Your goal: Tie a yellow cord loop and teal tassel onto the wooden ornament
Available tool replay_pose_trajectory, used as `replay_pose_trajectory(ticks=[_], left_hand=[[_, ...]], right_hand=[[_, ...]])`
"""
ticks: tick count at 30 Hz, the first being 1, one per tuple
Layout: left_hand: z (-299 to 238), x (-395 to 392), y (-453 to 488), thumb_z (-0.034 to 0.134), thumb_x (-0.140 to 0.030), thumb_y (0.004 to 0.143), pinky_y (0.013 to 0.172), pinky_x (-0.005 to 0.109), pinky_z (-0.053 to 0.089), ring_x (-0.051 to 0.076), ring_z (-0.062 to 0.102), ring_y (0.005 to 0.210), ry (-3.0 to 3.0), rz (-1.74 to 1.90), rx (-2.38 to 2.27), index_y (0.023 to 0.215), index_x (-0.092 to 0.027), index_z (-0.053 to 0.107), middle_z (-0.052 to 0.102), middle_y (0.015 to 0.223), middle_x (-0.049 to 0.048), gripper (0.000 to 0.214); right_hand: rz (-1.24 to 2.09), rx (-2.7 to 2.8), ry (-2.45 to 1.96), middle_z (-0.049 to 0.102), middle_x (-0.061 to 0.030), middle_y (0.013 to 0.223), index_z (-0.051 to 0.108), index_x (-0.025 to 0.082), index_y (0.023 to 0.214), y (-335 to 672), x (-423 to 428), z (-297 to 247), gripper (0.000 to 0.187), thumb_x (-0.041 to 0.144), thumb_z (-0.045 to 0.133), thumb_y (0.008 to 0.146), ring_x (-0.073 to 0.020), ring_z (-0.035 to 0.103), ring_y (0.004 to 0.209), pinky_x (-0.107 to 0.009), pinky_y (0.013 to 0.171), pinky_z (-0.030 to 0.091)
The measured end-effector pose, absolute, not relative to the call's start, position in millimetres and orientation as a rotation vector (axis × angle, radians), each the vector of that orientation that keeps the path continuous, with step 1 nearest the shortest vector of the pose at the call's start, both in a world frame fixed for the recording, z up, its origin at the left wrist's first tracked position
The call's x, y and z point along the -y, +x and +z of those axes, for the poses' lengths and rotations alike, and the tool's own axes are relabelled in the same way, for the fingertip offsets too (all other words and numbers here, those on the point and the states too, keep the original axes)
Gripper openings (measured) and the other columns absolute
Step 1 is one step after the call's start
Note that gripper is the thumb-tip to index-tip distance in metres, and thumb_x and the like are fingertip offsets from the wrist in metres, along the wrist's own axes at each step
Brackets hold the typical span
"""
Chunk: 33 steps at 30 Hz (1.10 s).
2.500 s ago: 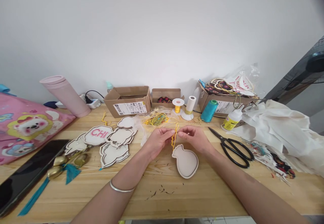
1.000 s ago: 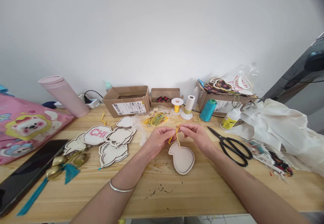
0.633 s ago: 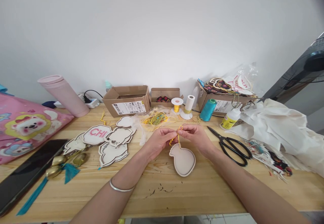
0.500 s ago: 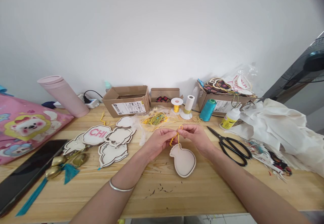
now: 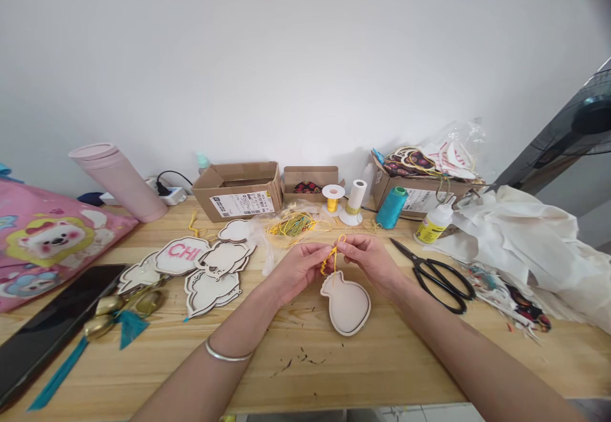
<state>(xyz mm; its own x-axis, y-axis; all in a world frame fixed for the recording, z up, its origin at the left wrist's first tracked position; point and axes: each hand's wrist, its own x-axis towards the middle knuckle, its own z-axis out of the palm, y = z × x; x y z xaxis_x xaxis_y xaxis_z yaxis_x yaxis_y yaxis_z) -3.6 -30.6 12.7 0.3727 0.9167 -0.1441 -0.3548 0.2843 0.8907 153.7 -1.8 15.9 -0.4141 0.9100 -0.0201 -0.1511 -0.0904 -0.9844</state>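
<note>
Left hand point(image 5: 296, 270) and right hand point(image 5: 368, 260) both pinch yellow cord point(image 5: 333, 252). Pouch-shaped piece point(image 5: 348, 309) just below them, between forearms; narrow neck points away, slightly left, long axis slanting to rounded base, nearer person and rightward.

A pale, plain wall point(image 5: 286, 59) stands behind the light, grained wooden tabletop point(image 5: 377, 371); soft light brightens its middle. Pale floor tiles point(image 5: 417, 413) show below the near edge.

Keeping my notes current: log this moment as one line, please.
left grip: pinching yellow cord | right grip: pinching same cord | pouch-shaped piece: below grips in view, cord at its top | scissors: on table, right side
</note>
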Motion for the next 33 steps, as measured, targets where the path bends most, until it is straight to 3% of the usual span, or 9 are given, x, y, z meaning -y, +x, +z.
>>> replay_pose_trajectory(ticks=[11, 18, 23, 33], left_hand=[[15.6, 30.6, -3.2, 0.063, -0.017, 0.066, 0.073, 0.030, 0.043, 0.010, 0.055, 0.062, 0.733, 0.972, -0.716, 0.077, -0.012, 0.066, 0.060, 0.065, 0.0026, 0.012], [13.4, 31.5, 0.7, 0.066, -0.016, 0.064, 0.080, 0.035, 0.044, 0.009, 0.055, 0.062, 0.732, 1.021, -0.724, 0.072, -0.014, 0.065, 0.060, 0.065, 0.0003, 0.008], [16.1, 33.3, 4.2, 0.064, -0.016, 0.064, 0.078, 0.035, 0.044, 0.008, 0.051, 0.059, 0.777, 1.072, -0.800, 0.063, -0.013, 0.062, 0.056, 0.060, -0.0019, 0.003], [14.4, 32.1, 2.1, 0.060, -0.017, 0.066, 0.074, 0.033, 0.045, 0.009, 0.049, 0.059, 0.761, 1.038, -0.764, 0.065, -0.013, 0.061, 0.054, 0.060, -0.0010, 0.004]], right_hand=[[1.597, 1.311, -0.901, 0.054, 0.0029, 0.060, 0.064, 0.016, 0.064, 150.4, 6.5, 18.5, 0.020, 0.036, 0.068, 0.062, -0.0060, 0.037, 0.054, -0.021, 0.053, 0.031], [1.595, 1.317, -0.896, 0.056, 0.0032, 0.060, 0.063, 0.017, 0.061, 148.1, 9.4, 20.6, 0.018, 0.034, 0.069, 0.061, -0.0076, 0.046, 0.057, -0.023, 0.059, 0.037], [1.567, 1.345, -0.891, 0.058, 0.0024, 0.060, 0.062, 0.017, 0.060, 147.2, 9.8, 19.4, 0.019, 0.034, 0.069, 0.061, -0.0086, 0.050, 0.057, -0.024, 0.060, 0.040], [1.546, 1.381, -0.911, 0.057, 0.0026, 0.058, 0.061, 0.017, 0.058, 148.1, 8.2, 18.1, 0.020, 0.035, 0.068, 0.061, -0.0084, 0.049, 0.056, -0.024, 0.060, 0.040]])
